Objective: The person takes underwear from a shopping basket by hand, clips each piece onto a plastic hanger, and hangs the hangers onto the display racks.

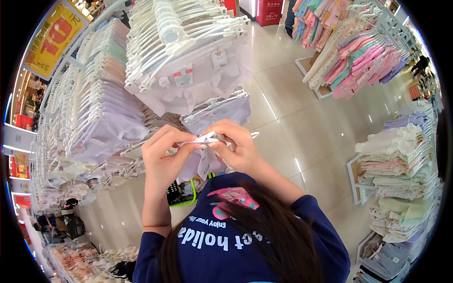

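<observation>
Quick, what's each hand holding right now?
Left hand: closed, pinching a pale lilac fabric garment at its edge.
Right hand: closed, fingertips on a white plastic hanger; exact grip partly hidden.

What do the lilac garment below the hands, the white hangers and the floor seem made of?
Lilac garment: soft, matte fabric by its drape, fibre unclear. White hangers: probably moulded plastic, smooth and slightly glossy. Floor: likely polished ceramic or stone tile, given seams and reflections.

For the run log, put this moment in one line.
left hand: pinching; right hand: pinching; held: white hanger; beneath hands: lilac garment
</observation>
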`<state>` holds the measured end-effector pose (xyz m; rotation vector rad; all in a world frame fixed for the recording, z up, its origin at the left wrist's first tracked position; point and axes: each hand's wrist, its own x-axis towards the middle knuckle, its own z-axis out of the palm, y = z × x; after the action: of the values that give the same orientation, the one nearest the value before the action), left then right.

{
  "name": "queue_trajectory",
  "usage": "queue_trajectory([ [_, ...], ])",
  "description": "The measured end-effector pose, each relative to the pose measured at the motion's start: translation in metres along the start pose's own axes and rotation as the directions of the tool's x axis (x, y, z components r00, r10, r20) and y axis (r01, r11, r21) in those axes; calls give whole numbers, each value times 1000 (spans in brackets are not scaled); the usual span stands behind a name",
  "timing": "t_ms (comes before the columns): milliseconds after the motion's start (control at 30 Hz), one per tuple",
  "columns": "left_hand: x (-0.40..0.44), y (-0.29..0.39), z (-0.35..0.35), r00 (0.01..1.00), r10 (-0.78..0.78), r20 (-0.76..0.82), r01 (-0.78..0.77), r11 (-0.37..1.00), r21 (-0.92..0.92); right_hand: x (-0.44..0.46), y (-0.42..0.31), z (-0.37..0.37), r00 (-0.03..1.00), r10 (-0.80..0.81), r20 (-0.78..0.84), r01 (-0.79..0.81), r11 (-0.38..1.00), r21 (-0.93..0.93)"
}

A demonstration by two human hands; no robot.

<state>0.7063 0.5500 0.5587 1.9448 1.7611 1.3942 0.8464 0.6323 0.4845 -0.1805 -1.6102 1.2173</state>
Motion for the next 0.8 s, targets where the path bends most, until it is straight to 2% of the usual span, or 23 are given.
queue_trajectory([
  [100, 5, -4, -4, 999, 14, 34, -15, 1000, 14, 1, 2, 1, 1000, 12, 28, -14, 999, 46],
  [200, 11, -7, -6, 997, 4, 78, -4, 1000, 1, 6, -5, -5, 976, 176, 127, -190, 976, 104],
  [300, 21, -10, -12, 990, -29, 141, 28, 1000, 10, 21, -7, -13, 976, 121, 182, -116, 993, -37],
  [400, 23, -27, -10, 996, -65, 65, 74, 986, -152, 32, -9, -8, 952, 253, 171, -272, 956, 105],
  [433, 22, -26, -11, 987, -145, 72, 155, 974, -167, 41, -14, -11, 935, 268, 234, -292, 953, 74],
  [500, 21, -19, 0, 968, 65, -241, -53, 997, 57, 57, -29, -12, 930, 299, 214, -331, 934, 134],
  [567, 5, -27, 12, 837, 284, -468, -176, 949, 262, 70, -43, -12, 924, 340, 176, -368, 914, 171],
  [600, -17, -36, 20, 777, 415, -473, -145, 850, 506, 77, -48, -12, 936, 321, 147, -341, 929, 145],
  [633, -42, -45, 29, 717, 540, -441, -85, 696, 713, 84, -52, -12, 946, 302, 119, -315, 942, 116],
  [667, -62, -60, 39, 687, 652, -323, -194, 592, 782, 91, -56, -12, 955, 282, 92, -289, 953, 86],
  [700, -66, -73, 57, 572, 730, -373, -421, 652, 631, 99, -61, -13, 961, 264, 80, -266, 964, 19],
  [767, -80, -83, 90, 658, 694, -291, -473, 682, 558, 113, -72, -12, 967, 245, 68, -247, 969, 14],
  [800, -89, -90, 108, 726, 631, -273, -416, 719, 557, 120, -76, -12, 970, 234, 65, -236, 972, 13],
])
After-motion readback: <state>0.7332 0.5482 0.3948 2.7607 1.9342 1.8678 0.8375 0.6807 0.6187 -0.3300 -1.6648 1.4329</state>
